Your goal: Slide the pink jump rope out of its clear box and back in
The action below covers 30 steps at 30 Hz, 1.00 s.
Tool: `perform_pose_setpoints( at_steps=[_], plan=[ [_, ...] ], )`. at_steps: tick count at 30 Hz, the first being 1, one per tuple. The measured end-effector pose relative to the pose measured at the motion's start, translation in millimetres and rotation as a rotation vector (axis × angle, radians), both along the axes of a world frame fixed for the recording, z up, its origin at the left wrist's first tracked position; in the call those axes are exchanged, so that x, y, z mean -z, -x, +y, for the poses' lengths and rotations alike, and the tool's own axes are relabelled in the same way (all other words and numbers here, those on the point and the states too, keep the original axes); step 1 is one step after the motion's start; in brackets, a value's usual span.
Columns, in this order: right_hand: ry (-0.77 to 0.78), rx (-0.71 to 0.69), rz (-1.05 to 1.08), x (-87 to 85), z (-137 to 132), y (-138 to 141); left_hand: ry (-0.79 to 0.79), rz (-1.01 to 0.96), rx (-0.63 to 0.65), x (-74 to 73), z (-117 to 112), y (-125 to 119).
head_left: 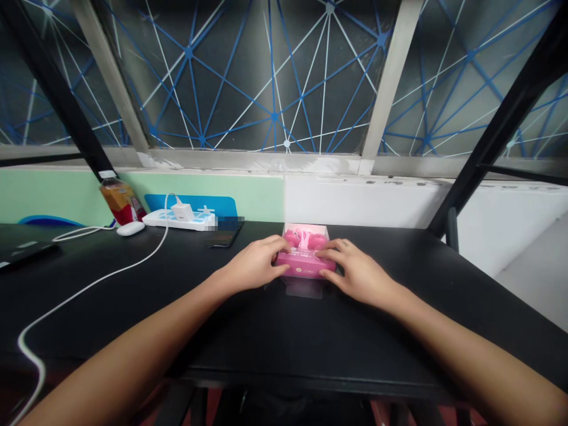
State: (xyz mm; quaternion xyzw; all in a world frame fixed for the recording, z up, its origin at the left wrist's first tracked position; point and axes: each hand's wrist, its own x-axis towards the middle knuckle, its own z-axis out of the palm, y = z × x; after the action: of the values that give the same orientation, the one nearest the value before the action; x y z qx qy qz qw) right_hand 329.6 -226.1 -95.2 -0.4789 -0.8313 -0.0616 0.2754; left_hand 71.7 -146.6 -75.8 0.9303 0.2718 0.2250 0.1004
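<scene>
A small pink box (304, 255) with pink earphones showing inside a clear cover lies flat on the black table (266, 331), a little beyond its middle. My left hand (255, 263) grips the box's left side, fingers curled over its top edge. My right hand (355, 269) holds the right side, fingers pressed on the top and front. A clear flap of the packaging (304, 289) lies on the table just in front of the box.
At the back left stand a drink bottle (119, 198), a white mouse (130, 228) and a white power strip (180, 218) with a charger; its white cable (89, 287) trails across the table's left. A dark phone (225, 235) lies near the strip. A black post (488, 154) rises right.
</scene>
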Motion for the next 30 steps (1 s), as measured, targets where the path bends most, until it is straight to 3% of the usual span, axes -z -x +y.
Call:
perform_pose_setpoints(
  at_steps=[30],
  plan=[
    [-0.034, 0.001, -0.086, 3.0, 1.6, 4.7, 0.02, 0.009, 0.02, 1.1, 1.1, -0.6]
  ],
)
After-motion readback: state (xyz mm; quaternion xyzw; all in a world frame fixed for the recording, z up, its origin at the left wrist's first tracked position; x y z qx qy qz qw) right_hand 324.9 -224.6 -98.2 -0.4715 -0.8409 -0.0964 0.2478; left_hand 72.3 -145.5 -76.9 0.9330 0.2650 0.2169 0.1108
